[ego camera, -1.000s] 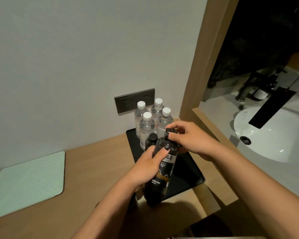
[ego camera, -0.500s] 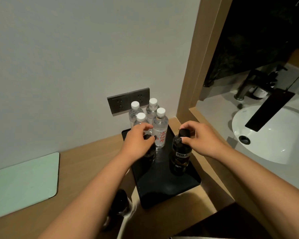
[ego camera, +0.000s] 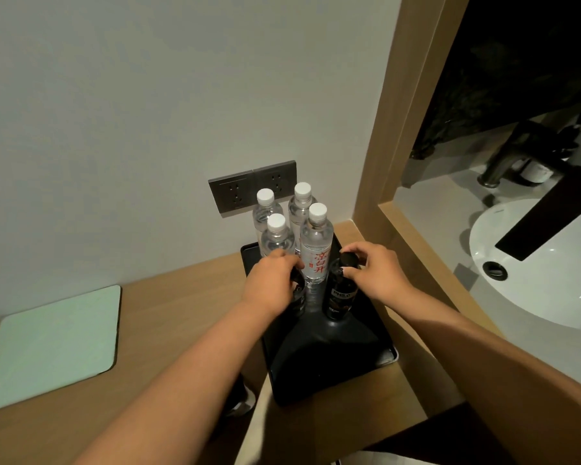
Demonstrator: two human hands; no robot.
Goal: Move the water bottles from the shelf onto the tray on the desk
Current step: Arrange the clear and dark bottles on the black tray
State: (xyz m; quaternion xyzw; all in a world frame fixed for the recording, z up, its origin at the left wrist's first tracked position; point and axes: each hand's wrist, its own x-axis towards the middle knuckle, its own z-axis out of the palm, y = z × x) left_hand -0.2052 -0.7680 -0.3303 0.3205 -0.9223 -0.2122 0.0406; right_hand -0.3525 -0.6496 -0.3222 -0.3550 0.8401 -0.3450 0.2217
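Toward the tray's (ego camera: 388, 355) far edge, behind four clear water bottles (ego camera: 316, 243), each hand grips a dark bottle: left hand (ego camera: 270, 280) closed on one (ego camera: 297, 292), right hand (ego camera: 378, 273) on the other's (ego camera: 341, 293) cap. Placing step; next, release without tipping them.

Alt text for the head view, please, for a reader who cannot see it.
Two bare hands each grip a dark bottle standing on a black tray on a wooden desk: left hand, right hand on its dark bottle. Four clear water bottles stand behind; a sink lies right.
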